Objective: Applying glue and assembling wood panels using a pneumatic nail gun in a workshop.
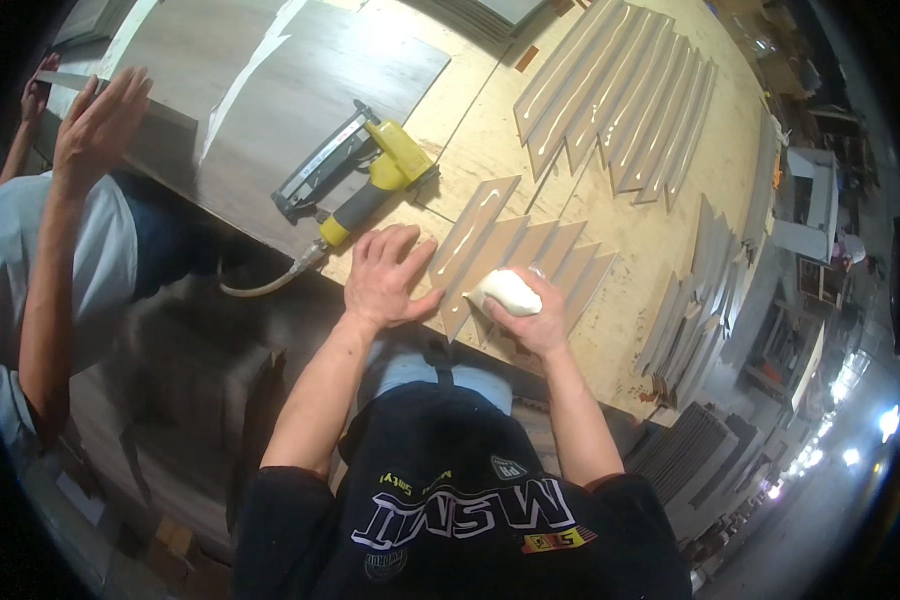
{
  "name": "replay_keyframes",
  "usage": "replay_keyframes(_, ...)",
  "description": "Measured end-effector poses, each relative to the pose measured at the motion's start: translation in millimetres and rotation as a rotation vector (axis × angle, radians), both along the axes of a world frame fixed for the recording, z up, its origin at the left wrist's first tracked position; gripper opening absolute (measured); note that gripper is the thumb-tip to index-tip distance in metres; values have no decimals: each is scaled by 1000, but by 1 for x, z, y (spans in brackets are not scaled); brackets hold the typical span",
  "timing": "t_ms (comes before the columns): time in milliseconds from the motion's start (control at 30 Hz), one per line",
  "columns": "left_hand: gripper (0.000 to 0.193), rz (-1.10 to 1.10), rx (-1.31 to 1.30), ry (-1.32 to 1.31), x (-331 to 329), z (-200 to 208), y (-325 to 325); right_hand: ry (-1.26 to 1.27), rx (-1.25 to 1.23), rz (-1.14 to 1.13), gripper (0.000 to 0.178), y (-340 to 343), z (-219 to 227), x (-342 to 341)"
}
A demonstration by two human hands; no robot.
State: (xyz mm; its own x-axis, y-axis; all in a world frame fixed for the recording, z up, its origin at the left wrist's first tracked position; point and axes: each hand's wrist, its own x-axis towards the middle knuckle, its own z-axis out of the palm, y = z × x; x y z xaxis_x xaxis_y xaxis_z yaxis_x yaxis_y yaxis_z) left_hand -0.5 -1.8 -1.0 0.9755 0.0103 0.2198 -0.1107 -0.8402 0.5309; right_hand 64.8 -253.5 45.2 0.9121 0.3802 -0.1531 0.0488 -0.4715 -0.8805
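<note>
My right hand (542, 322) is wrapped round a white glue bottle (511, 290). The bottle is tilted, its tip pointing left and down over the near end of the leftmost tan strips. Those strips (530, 245) lie side by side, slanted, with grey edges and pointed ends; the leftmost carries a bead of pale glue. My left hand (388, 275) lies on the wooden table (610, 370) just left of the strips, fingers spread, holding nothing. Beyond it a yellow and black nail gun (370, 175) rests on its side, its air hose (270, 287) hanging over the table edge.
Farther off lies another row of strips (620, 95) with glue lines. Loose grey strips (685, 290) are piled at the right. At the left, a co-worker's hands (100, 120) are at a grey wood-grain panel (360, 60). More strips (695, 455) are stacked beyond the table's right edge.
</note>
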Motion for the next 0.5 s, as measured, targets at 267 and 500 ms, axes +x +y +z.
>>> replay_keyframes(267, 62, 6, 22, 25, -1, 1, 0, -53, 19, -64, 43, -2, 4, 25)
replay_keyframes(500, 62, 1, 28, 20, 1, 2, -2, -76, 15, -125, 42, -6, -3, 54)
